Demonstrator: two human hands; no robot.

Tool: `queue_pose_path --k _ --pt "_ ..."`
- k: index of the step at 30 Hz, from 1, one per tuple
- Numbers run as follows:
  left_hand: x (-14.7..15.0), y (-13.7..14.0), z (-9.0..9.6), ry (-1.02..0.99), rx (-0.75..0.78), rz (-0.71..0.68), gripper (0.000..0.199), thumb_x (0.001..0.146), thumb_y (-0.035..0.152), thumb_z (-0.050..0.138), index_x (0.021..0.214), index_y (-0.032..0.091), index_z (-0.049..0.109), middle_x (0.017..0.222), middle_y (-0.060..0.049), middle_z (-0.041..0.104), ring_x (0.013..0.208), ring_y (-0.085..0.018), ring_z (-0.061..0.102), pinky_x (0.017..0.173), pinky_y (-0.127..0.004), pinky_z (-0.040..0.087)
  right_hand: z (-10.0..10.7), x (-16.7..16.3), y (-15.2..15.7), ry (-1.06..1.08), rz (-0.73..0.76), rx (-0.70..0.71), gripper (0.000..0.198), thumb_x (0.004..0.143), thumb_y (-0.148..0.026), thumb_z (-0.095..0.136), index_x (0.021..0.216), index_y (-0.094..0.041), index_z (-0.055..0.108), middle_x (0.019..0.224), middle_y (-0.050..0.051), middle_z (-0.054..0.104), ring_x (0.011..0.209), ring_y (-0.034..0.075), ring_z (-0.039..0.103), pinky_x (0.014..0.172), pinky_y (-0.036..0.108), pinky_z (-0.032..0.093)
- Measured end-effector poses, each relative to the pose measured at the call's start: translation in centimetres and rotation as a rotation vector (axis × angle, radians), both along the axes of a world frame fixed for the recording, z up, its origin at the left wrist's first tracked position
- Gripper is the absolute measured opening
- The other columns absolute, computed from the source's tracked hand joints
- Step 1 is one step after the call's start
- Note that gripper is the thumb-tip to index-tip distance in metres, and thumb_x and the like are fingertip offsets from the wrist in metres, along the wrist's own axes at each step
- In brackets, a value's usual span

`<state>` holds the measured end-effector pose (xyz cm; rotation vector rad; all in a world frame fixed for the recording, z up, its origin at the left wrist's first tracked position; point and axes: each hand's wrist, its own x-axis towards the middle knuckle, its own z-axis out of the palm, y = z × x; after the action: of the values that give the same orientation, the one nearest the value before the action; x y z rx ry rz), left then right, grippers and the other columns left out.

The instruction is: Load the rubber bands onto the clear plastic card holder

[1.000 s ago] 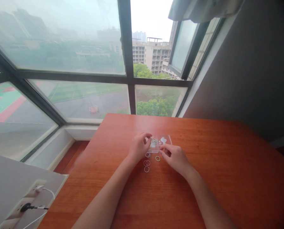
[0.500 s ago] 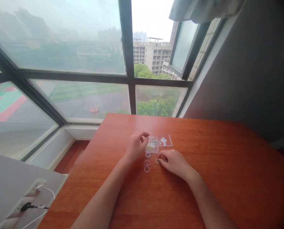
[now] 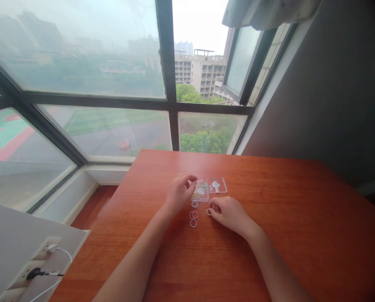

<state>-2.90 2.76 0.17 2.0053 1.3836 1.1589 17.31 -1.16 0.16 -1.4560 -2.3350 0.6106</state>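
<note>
A clear plastic box point(image 3: 203, 198) lies with its lid folded out on the table, with several small rings, which look like hair ties, inside. My left hand point(image 3: 179, 189) curls its fingers at the box's left side, seemingly gripping its edge; the exact contact is hard to make out. Between the thumb and fingers of my right hand point(image 3: 227, 212) is a pale green ring point(image 3: 208, 212), low at the tabletop. In front of the box are whitish rings point(image 3: 194, 204), overlapping pink rings point(image 3: 193, 215) and a pale lilac ring point(image 3: 193, 223).
The clear lid point(image 3: 222, 191) extends right of the box and bears a white patterned mark. Beneath everything is a reddish-brown wooden table point(image 3: 288, 201). Windows rise behind it. At lower left, plugs and cables point(image 3: 36, 272) sit at wall sockets.
Almost nothing differs. My right hand and the pale green ring have shifted very slightly, while my left hand stays at the box. The view has moved a touch.
</note>
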Motion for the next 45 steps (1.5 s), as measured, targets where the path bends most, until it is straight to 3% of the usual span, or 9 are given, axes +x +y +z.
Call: queue_pose_path --k 5,10,14,17,21,28,36,45 --pt "0.0 -0.1 0.1 -0.005 -0.013 -0.019 0.013 0.083 0.018 0.054 0.087 0.017 0.066 0.080 -0.002 0.065 0.062 -0.010 0.054 0.059 -0.021 0.044 0.1 0.0 0.2 0.063 -0.040 0.060 0.007 0.078 -0.022 0.058 0.076 -0.022 0.065 0.059 -0.005 0.059 0.053 0.010 0.051 0.053 0.020 0.031" --pt "0.8 -0.6 0.5 -0.034 -0.048 -0.075 0.014 0.083 0.022 0.055 0.086 0.017 0.068 0.077 -0.002 0.066 0.060 -0.010 0.054 0.057 -0.020 0.043 0.1 0.1 0.3 0.243 -0.137 0.251 0.014 0.083 -0.026 0.054 0.079 -0.020 0.066 0.054 -0.004 0.052 0.052 0.010 0.048 0.056 0.021 0.036" --pt "1.6 -1.3 1.0 -0.117 -0.147 -0.200 0.018 0.084 0.029 0.058 0.088 0.016 0.069 0.074 -0.002 0.066 0.056 -0.009 0.054 0.054 -0.019 0.042 0.2 0.2 0.2 0.346 -0.253 0.381 0.016 0.083 -0.029 0.053 0.081 -0.020 0.066 0.053 -0.004 0.048 0.049 0.010 0.045 0.055 0.021 0.038" --pt "2.0 -1.6 1.3 -0.162 -0.230 -0.298 0.021 0.083 0.034 0.060 0.089 0.016 0.069 0.064 0.000 0.063 0.054 -0.009 0.053 0.052 -0.018 0.042 0.2 0.2 0.1 0.352 -0.264 0.411 0.016 0.084 -0.029 0.053 0.081 -0.019 0.066 0.053 -0.004 0.048 0.050 0.011 0.046 0.055 0.021 0.038" --pt "2.2 -1.8 1.5 -0.166 -0.243 -0.326 0.023 0.080 0.036 0.064 0.088 0.015 0.070 0.066 -0.001 0.064 0.056 -0.009 0.052 0.050 -0.018 0.041 0.1 0.0 0.1 0.336 -0.239 0.418 0.017 0.085 -0.029 0.053 0.082 -0.019 0.066 0.054 -0.003 0.050 0.051 0.011 0.048 0.056 0.022 0.038" --pt "2.4 -1.6 1.4 -0.160 -0.189 -0.268 0.018 0.080 0.032 0.064 0.081 0.014 0.069 0.066 -0.001 0.064 0.056 -0.008 0.053 0.051 -0.018 0.041 0.1 -0.1 0.1 0.312 -0.219 0.426 0.016 0.086 -0.027 0.052 0.082 -0.019 0.066 0.057 -0.002 0.054 0.053 0.011 0.049 0.058 0.022 0.038" --pt "0.6 -0.3 0.9 -0.151 -0.049 0.033 0.016 0.082 0.030 0.060 0.079 0.015 0.067 0.072 -0.002 0.066 0.059 -0.010 0.055 0.053 -0.019 0.042 0.0 0.0 0.2 0.306 -0.200 0.414 0.015 0.086 -0.026 0.053 0.083 -0.018 0.066 0.058 -0.002 0.055 0.054 0.011 0.050 0.058 0.021 0.038" --pt "1.3 0.4 -0.6 -0.046 -0.046 -0.007 0.014 0.082 0.026 0.059 0.089 0.017 0.066 0.075 -0.001 0.066 0.055 -0.009 0.051 0.055 -0.020 0.042 -0.2 -0.3 0.0 0.298 -0.130 0.417 0.011 0.085 -0.022 0.054 0.084 -0.018 0.065 0.059 -0.002 0.055 0.055 0.011 0.051 0.060 0.021 0.038"
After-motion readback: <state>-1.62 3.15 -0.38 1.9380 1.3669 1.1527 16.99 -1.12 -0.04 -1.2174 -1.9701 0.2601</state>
